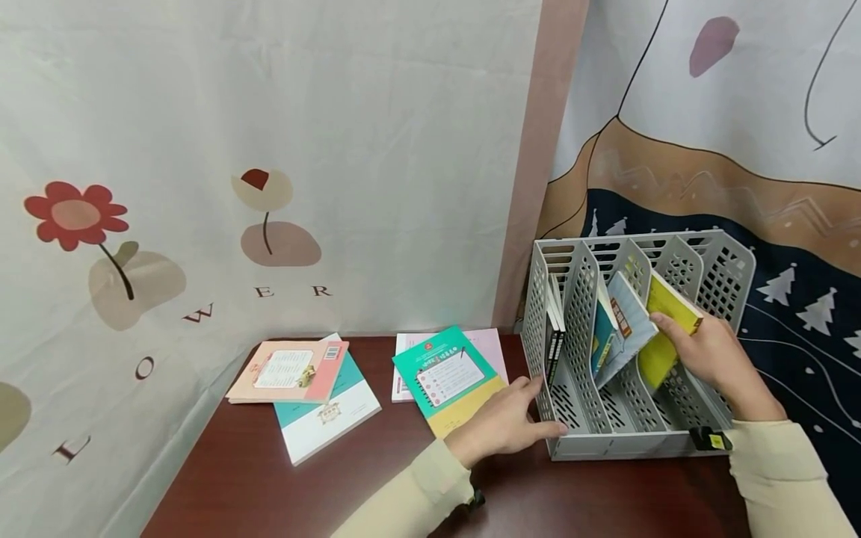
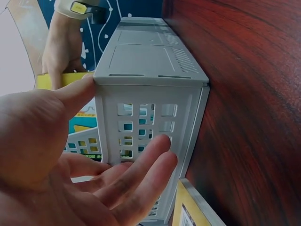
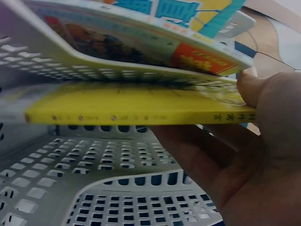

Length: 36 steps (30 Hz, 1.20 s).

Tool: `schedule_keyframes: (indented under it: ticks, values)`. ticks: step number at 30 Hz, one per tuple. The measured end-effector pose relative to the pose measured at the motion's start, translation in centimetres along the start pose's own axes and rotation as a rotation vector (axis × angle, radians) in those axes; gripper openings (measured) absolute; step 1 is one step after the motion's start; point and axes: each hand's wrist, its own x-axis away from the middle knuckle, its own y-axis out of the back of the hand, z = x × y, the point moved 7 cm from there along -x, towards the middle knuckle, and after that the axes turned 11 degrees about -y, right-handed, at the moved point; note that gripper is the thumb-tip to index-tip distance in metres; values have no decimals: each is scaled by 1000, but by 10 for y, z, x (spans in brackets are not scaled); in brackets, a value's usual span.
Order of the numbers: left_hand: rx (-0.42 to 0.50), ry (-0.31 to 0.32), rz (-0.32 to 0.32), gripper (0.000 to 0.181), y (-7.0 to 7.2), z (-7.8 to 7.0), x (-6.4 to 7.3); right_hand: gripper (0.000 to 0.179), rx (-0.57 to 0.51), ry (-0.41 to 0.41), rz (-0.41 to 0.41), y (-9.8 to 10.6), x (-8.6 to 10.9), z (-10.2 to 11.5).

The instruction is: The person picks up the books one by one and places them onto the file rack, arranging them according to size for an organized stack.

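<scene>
Holding yellow book [image 1: 658, 357] (near divider edge [image 1: 699, 260])

Room beside yellow book [image 1: 661, 359], divider [image 1: 684, 261] beyond

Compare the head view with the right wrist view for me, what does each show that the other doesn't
Only the head view shows the left hand at a front corner of the gray rack, the green-and-yellow notebook on the table and the red flower printed on the backdrop. Only the right wrist view shows the row of printed characters along the spine of the yellow book. Both show the right hand gripping that book in the rack.
</scene>
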Motion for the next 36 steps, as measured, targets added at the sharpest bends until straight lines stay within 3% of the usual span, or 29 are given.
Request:
schedule_keyframes:
  ticks: [5, 13, 15, 24, 31, 36]
  values:
    - [-14, 3, 12, 96, 1, -2, 1, 63, -14, -37, 13, -7, -4, -8]
    - [-25, 15, 15, 96, 2, -2, 2, 68, -163, -55, 286, -26, -5, -14]
    - [-30, 16, 15, 96, 2, -1, 1, 69, -171, -55, 319, -27, -5, -15]
    - [-32, 19, 21, 95, 0, -1, 0, 67, -98, -18, 323, -26, 5, -25]
    - [-12, 20, 15, 94, 1, 0, 1, 68, -22, 68, 352, -27, 18, -18]
    - [-1, 13, 12, 92, 2, 1, 3, 67, 57, 68, 379, -25, 23, -22]
